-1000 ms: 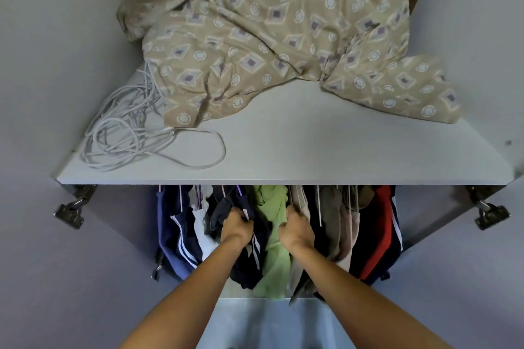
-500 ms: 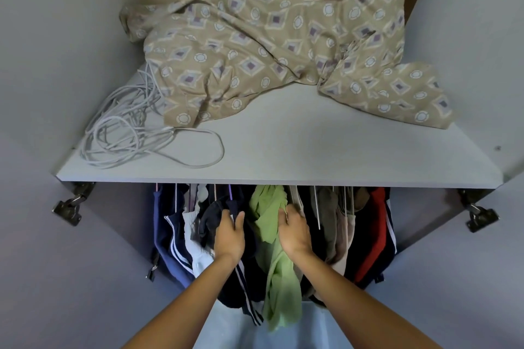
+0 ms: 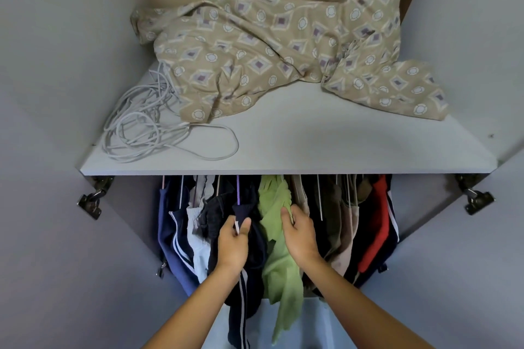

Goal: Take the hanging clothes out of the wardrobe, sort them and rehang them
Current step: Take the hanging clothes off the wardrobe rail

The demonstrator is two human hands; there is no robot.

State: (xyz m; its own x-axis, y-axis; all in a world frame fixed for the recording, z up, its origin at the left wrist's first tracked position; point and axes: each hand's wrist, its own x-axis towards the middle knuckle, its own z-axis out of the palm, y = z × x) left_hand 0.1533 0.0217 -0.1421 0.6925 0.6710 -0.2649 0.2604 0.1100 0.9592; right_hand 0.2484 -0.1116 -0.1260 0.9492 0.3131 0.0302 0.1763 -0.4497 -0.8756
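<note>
Several garments hang close together under the wardrobe shelf (image 3: 297,150). A light green garment (image 3: 279,260) hangs in the middle. My right hand (image 3: 300,235) lies against its right side with fingers curled into the fabric at the top. To its left hangs a dark navy garment with white stripes (image 3: 241,300) on a purple hanger. My left hand (image 3: 234,243) pinches this navy garment near its top between thumb and fingers. Blue striped clothes (image 3: 173,243) hang at the left, beige and red ones (image 3: 374,221) at the right. The rail itself is hidden by the shelf.
On the shelf lie a crumpled beige patterned sheet (image 3: 283,36) and a tangle of white cable (image 3: 147,127) at the left. Both wardrobe doors stand open, with metal hinges (image 3: 92,201) (image 3: 476,198) at either side. A pale floor panel shows below the clothes.
Both hands drew back out of the clothes and slid down slightly. The left hand went from a fist to pinching the navy garment. The green garment now hangs lower and more exposed.
</note>
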